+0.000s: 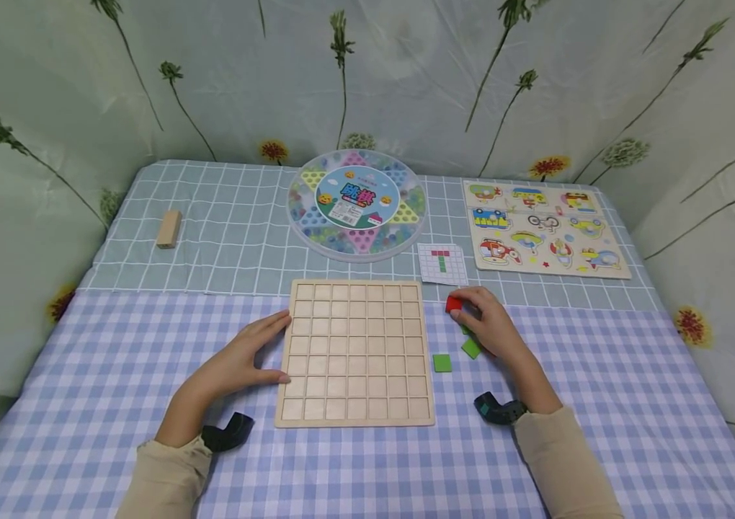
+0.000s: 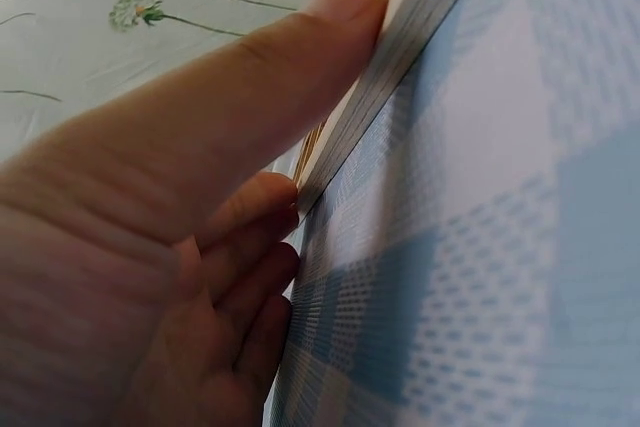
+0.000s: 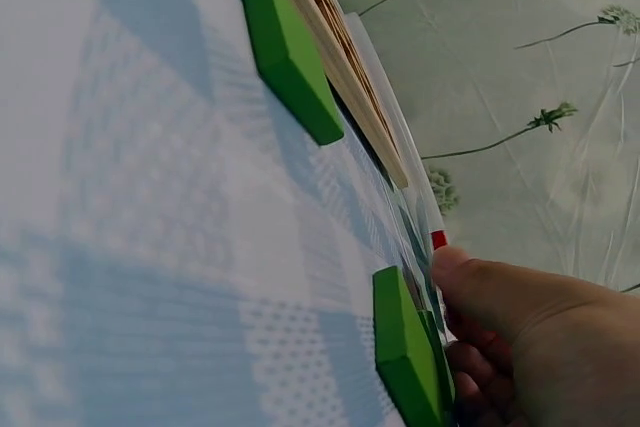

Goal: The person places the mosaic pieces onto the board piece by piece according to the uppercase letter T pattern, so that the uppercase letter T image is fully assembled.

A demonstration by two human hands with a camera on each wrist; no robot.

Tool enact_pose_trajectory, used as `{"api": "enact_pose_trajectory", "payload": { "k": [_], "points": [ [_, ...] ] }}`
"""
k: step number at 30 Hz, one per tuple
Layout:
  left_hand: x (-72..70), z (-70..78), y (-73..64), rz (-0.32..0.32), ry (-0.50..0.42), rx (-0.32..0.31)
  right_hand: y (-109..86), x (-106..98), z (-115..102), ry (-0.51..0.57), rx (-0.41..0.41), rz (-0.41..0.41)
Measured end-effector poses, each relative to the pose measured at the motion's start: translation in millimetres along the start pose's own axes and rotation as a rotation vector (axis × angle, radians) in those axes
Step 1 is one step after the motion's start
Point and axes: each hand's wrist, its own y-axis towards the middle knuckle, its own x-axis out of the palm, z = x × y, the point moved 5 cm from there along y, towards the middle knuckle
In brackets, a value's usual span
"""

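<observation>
A pale wooden grid board (image 1: 354, 352) lies flat on the checked cloth in front of me. My left hand (image 1: 247, 357) rests against its left edge with straight fingers, the thumb (image 2: 290, 57) pressing the board's side (image 2: 400, 42). My right hand (image 1: 487, 321) is just right of the board and pinches a small red tile (image 1: 453, 303) at its fingertips. Green tiles lie by that hand: one (image 1: 442, 362) near the board's corner, another (image 1: 471, 348) under the palm. In the right wrist view one green tile (image 3: 290, 47) sits beside the board edge and another (image 3: 405, 352) lies at my fingers.
A small pattern card (image 1: 442, 263) with a red and green T shape lies behind the board. Further back are a round plastic game box (image 1: 356, 204), a wooden vehicle puzzle (image 1: 544, 227) at the right and a wooden block (image 1: 169, 228) at the left. Flowered cloth walls surround the table.
</observation>
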Motion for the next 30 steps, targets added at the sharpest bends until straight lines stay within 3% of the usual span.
{"api": "enact_pose_trajectory", "payload": {
  "k": [6, 11, 18, 25, 30],
  "points": [
    [-0.5, 1.1, -0.4, -0.002, 0.006, -0.001, -1.7, -5, -9, 0.026, -0.051, 0.072],
    [-0.5, 2.5, 1.1, -0.015, -0.008, -0.008, -4.6, -9, -27, 0.052, -0.189, 0.169],
    [0.1, 1.1, 2.5, -0.024, -0.009, -0.02, -11.7, -11, -104, 0.146, -0.374, 0.208],
    [-0.8, 0.7, 1.1, -0.016, -0.002, -0.015, 17.2, 31, -122, 0.254, -0.481, 0.154],
    [-0.4, -0.2, 0.5, -0.028, -0.01, -0.04, 33.4, 68, -135, 0.284, -0.414, 0.066]
  ]
}}
